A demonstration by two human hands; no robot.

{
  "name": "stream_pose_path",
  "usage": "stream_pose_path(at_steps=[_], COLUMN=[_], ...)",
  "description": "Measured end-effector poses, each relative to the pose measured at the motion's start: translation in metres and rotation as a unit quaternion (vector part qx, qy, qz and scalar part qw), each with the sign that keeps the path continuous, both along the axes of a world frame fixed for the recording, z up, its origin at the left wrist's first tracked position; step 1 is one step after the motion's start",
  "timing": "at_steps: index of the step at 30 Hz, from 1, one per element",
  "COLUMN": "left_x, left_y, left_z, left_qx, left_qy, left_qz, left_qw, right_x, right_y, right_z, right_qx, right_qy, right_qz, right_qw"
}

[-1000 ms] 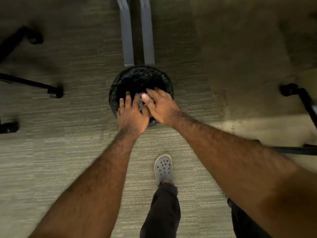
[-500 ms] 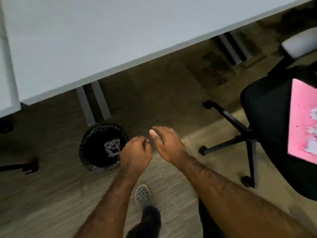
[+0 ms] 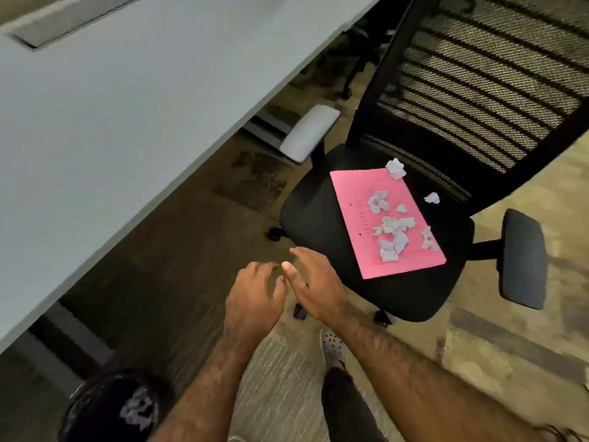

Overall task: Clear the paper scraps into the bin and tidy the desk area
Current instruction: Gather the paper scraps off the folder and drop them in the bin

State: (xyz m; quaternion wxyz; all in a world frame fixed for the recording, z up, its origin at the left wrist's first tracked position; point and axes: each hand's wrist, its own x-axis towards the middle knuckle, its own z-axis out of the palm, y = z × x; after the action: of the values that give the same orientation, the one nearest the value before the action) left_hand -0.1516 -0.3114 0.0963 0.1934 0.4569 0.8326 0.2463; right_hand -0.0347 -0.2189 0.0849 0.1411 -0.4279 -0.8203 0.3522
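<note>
Paper scraps (image 3: 390, 229) — most lay scattered on pink sheet (image 3: 379, 223) on black office chair (image 3: 318, 218) seat, one stray (image 3: 432, 197) on seat beside sheet. Some already in bin (image 3: 105, 406), lower left on floor. Much left, apparently. Left hand (image 3: 251, 301) and right hand (image 3: 314, 282) hovered short of chair, fingers loosely spread, holding nothing. Grey desk (image 3: 127, 106) upper left — bare; carpeted floor (image 3: 287, 378) beneath.

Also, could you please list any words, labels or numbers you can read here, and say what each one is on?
None can be read.
Pink folder: faint reddish marks, too blurred to read.
Scraps on it: no legible print.
Desk, chair, bin: no text in view.
</note>
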Motion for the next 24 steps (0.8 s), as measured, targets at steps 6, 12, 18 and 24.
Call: stream_pose_path(at_steps=[6, 12, 18, 24], left_x=[0.059, 0.099, 0.106, 0.105], left_y=[0.085, 0.156, 0.242, 0.339], left_z=[-0.018, -0.072, -0.114, -0.145], left_qx=[0.025, -0.029, -0.052, -0.067], left_qy=[-0.027, -0.034, 0.013, 0.069], left_qz=[-0.077, -0.135, -0.213, -0.289], left_qw=[0.996, 0.99, 0.976, 0.953], right_x=[0.089, 0.162, 0.213, 0.221], right_y=[0.065, 0.115, 0.169, 0.221], right_z=[-0.028, -0.084, -0.122, -0.146], right_qx=[0.011, -0.015, -0.055, -0.088], right_qy=[-0.027, -0.103, -0.134, -0.133], right_qz=[-0.145, -0.261, -0.284, -0.273], right_qw=[0.989, 0.96, 0.948, 0.949])
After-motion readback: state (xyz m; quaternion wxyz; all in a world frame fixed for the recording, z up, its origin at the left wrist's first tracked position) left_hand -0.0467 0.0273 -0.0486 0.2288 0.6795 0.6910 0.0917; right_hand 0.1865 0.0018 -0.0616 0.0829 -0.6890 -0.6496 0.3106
